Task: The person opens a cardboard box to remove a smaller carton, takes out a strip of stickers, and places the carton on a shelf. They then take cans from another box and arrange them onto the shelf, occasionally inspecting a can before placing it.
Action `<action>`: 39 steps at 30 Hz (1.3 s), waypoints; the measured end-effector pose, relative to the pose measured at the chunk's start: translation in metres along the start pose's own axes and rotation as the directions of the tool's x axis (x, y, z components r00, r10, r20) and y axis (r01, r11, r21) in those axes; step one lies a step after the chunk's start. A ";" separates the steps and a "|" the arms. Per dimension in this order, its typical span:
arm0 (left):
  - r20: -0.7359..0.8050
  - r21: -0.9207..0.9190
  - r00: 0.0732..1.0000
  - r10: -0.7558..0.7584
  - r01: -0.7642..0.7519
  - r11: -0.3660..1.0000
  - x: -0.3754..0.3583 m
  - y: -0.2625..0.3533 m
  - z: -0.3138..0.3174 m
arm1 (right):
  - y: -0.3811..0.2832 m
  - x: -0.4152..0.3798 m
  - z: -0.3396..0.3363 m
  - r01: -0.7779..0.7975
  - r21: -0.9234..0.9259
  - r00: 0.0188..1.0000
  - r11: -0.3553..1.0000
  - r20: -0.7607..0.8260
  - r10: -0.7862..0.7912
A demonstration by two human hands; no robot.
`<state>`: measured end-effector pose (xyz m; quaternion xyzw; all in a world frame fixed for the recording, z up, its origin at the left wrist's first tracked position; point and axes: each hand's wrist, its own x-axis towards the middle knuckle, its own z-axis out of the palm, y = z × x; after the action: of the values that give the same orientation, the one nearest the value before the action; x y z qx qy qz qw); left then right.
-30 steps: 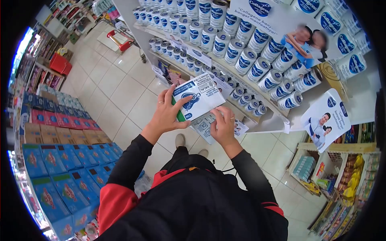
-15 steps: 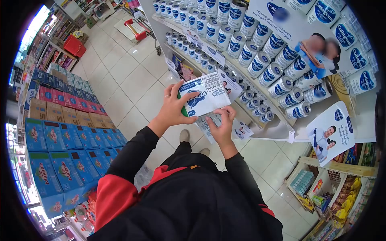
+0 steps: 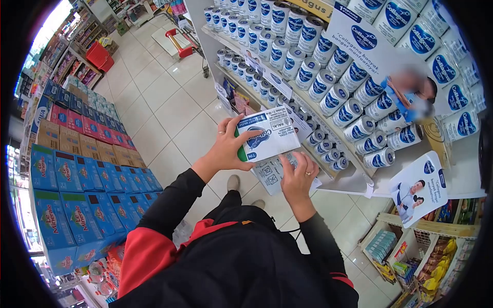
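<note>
A white carton with blue "Collagena" print and a green edge is held up in front of my body. My left hand grips its left end, fingers on the printed face and thumb at the lower edge. Below and to the right, my right hand touches a grey-white flap with printed symbols, its fingers bent around the flap's edge. What lies inside the carton is hidden.
Shelves of white and blue cans rise at the upper right, with a hanging poster below. Blue boxes are stacked on the left. A red-handled trolley stands farther up the tiled floor.
My right hand has moved right and down, and the grey-white flap shows more. The carton has shifted slightly right and down in my left hand.
</note>
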<state>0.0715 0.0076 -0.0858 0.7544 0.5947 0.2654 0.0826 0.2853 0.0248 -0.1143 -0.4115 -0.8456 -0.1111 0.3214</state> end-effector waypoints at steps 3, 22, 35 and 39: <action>-0.013 -0.013 1.000 -0.002 0.002 1.000 -0.002 -0.002 0.001 | 0.000 0.006 0.002 0.062 0.048 0.997 0.997 0.032 -0.064; -0.023 -0.592 0.998 -0.066 0.039 0.805 -0.055 -0.063 0.061 | 0.024 -0.012 0.055 -0.465 0.671 0.868 0.577 0.220 0.444; 0.102 -0.936 0.838 -0.535 0.263 0.233 -0.020 -0.065 0.062 | 0.018 0.050 0.043 -0.613 0.689 0.790 0.386 0.551 0.271; 0.553 -0.833 0.678 -0.484 0.454 -0.316 -0.020 -0.051 0.033 | 0.017 0.050 0.045 -0.659 0.672 0.748 0.338 0.631 0.206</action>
<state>0.0419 0.0093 -0.1425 0.1415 0.4640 0.5492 0.6805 0.2559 0.0867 -0.1184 -0.4187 -0.6802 0.5205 0.3018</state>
